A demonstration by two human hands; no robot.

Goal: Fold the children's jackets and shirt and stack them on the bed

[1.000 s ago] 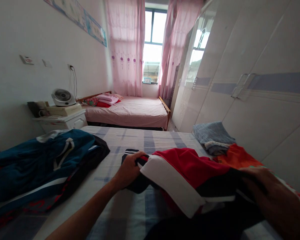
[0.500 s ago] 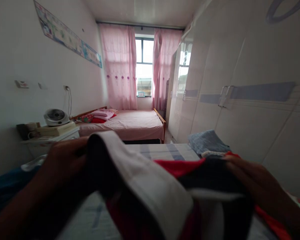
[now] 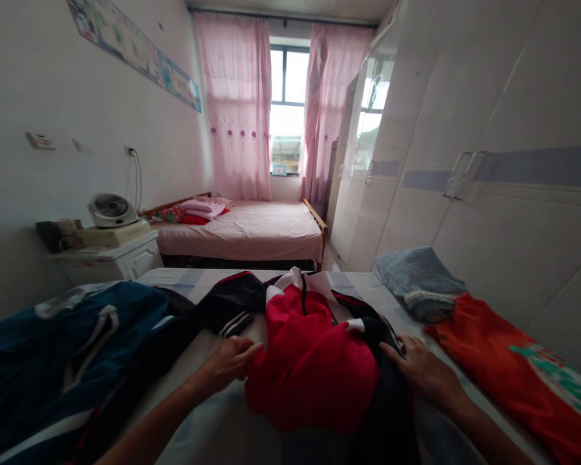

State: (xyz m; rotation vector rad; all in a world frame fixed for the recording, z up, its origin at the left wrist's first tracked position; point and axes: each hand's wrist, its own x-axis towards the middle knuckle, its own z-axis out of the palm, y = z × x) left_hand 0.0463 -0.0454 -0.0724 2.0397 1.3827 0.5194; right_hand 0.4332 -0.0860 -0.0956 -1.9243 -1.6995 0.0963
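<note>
Red jkt (image 3: 314, 368), white end (image 3: 290, 279) twd window (image 3: 289, 110)

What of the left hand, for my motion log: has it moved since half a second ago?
Yes: the left hand moved right and down, away from the nightstand.

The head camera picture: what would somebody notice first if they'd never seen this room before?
Probably the bright red, black and white garment in the middle foreground, lying on the pale sheet between the left hand and the right hand. Next might be the orange garment at the lower right, then the pink curtains on both sides of the bright window at the back.
</note>
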